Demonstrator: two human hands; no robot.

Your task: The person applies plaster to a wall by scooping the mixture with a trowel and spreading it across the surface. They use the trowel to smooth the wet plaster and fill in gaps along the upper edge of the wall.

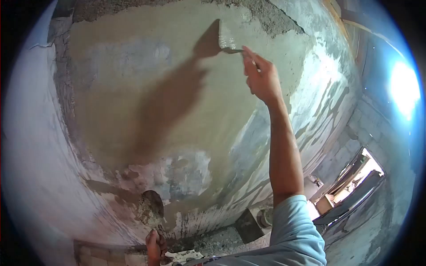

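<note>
My right hand is raised at the upper middle, fingers closed around the handle of a trowel. Its blade lies against the plastered wall, where a pale, wet-looking streaked patch shows beside it. A large dark shadow of the hand and tool falls to the left. Low in the view, my left hand is wrapped around the handle of a second trowel. That one has a rounded blade with grey mortar on its face, and it is held away from the other trowel.
Rough, uncoated wall shows along the top. A pale side wall stands at the left. Rubble lies on the floor beside a dark box-like container. An opening and a bright light are at the right.
</note>
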